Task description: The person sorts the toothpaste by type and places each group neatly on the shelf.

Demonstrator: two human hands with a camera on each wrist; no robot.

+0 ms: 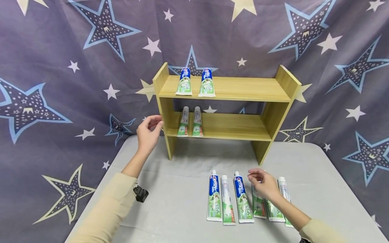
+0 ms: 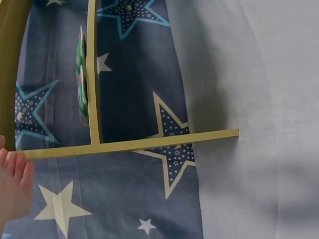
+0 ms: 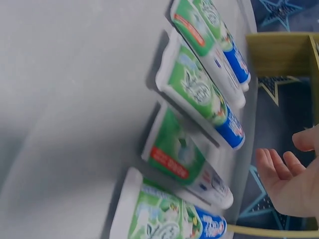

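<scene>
My left hand (image 1: 149,132) is beside the left side panel of a wooden shelf (image 1: 240,126), its fingertips right at the panel's edge, and holds nothing. Fingers loosely bent, my right hand (image 1: 265,185) hovers over a row of toothpaste tubes on the table, with nothing in it. Below its fingers lies a white-and-green toothpaste tube (image 1: 258,204), partly hidden. To its left is a blue-and-green toothpaste tube (image 1: 243,202). In the right wrist view, the right hand (image 3: 291,181) appears apart from the tubes, fingers relaxed.
Two blue-and-green tubes (image 1: 207,82) lie on the upper board's left part; two white-and-green tubes (image 1: 197,122) lie on the lower board. Other tubes in the table row include a blue-and-green one (image 1: 214,199) at its left end. A star-patterned cloth (image 1: 91,67) hangs behind the grey table (image 1: 170,202).
</scene>
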